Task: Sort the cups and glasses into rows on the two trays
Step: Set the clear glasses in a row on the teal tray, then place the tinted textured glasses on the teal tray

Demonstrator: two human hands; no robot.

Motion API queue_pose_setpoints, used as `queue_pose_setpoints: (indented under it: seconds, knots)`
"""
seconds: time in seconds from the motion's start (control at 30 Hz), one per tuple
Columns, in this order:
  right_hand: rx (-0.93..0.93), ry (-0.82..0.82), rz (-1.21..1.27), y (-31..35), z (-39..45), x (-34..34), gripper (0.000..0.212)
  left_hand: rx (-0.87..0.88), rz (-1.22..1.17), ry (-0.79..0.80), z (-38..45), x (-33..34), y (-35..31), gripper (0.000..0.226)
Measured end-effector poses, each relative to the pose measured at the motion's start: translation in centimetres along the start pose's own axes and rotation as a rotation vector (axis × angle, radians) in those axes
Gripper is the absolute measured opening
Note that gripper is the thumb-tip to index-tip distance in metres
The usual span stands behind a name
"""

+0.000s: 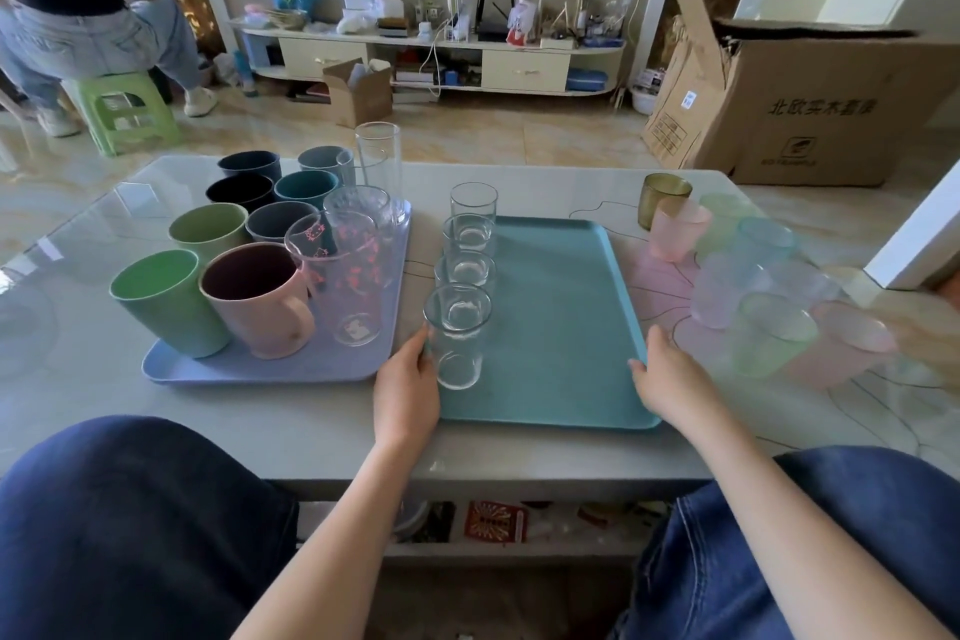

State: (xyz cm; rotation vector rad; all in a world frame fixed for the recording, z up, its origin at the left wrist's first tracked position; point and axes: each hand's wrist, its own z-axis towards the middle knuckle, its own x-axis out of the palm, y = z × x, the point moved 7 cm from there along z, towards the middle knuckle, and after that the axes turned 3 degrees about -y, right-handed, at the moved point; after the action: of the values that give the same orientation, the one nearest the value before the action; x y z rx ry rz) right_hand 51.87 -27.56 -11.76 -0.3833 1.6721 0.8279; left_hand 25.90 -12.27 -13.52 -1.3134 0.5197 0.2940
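Note:
A teal tray (561,327) lies in the middle of the table, with several clear glasses in a row along its left edge. My left hand (408,387) grips the tray's left edge, beside the nearest clear glass (457,335). My right hand (670,379) holds the tray's right edge. To the left, a lavender tray (291,364) carries coloured plastic cups, a pink mug (260,299), printed glasses (345,276) and a tall clear glass (378,161). Frosted pastel cups (769,296) and an amber glass (662,198) stand loose on the table at the right.
A person sits on a green stool (122,112) at the far left. A TV cabinet (431,52) stands behind the table, and a large cardboard box (810,104) at the right. My knees are at the table's near edge (467,470).

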Motion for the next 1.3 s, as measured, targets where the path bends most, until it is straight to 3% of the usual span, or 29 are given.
queue_pose_setpoints:
  seconds: [0.1, 0.2, 0.3, 0.47, 0.53, 0.6, 0.7, 0.77, 0.87, 0.97, 1.07, 1.17, 1.3]
  knots:
    - [-0.039, -0.018, -0.005, 0.0, -0.3, -0.3, 0.014, -0.009, -0.073, -0.162, -0.5, -1.7, -0.1, 0.032]
    - [-0.029, -0.053, -0.007, -0.7, -0.4, -0.8, 0.015, 0.141, -0.029, -0.328, -1.0, -3.5, -2.1, 0.026]
    - [-0.028, -0.196, 0.024, -1.3, -0.7, -2.8, 0.023, 0.285, -0.057, -0.441, -1.2, -4.8, -5.7, 0.023]
    - [-0.14, -0.5, 0.138, -1.4, -2.1, -9.0, 0.019, 0.459, -0.099, -0.468, 0.0, -5.1, -13.8, 0.021]
    - [-0.139, -0.548, 0.134, -1.9, -1.9, -11.9, 0.017, 0.576, -0.088, -0.422, 0.4, -3.8, -18.2, 0.021]
    - [-0.083, -0.491, 0.082, -2.9, -0.7, -14.1, 0.015, 0.672, -0.078, -0.287, 0.6, -1.0, -22.3, 0.021]
    - [0.069, -0.282, -0.024, -4.7, 2.0, -16.2, 0.012, 0.742, 0.032, 0.087, 0.6, 6.2, -26.7, 0.028]
    - [0.109, -0.085, -0.051, -5.6, 3.2, -15.9, 0.019, 0.819, 0.224, 0.328, -0.5, 11.8, -28.1, 0.041]
    - [0.138, 0.093, 0.022, -6.6, 3.0, -13.8, 0.025, 0.961, 0.519, 0.49, -2.7, 18.9, -27.7, 0.055]
    - [0.153, 0.168, -0.003, -7.5, 2.3, -11.7, 0.027, 1.006, 0.623, 0.506, -3.4, 23.5, -26.1, 0.051]
    - [0.241, 0.288, 0.045, -8.3, 2.0, -9.8, 0.019, 0.996, 0.59, 0.461, -2.8, 25.5, -24.8, 0.027]
    - [0.268, 0.228, 0.115, -9.2, 2.2, -9.5, 0.016, 1.087, 0.575, 0.285, -2.6, 24.9, -24.7, 0.006]
    - [0.169, 0.078, 0.047, -9.2, 2.5, -10.2, 0.007, 1.152, 0.604, 0.132, -1.7, 22.6, -24.0, 0.018]
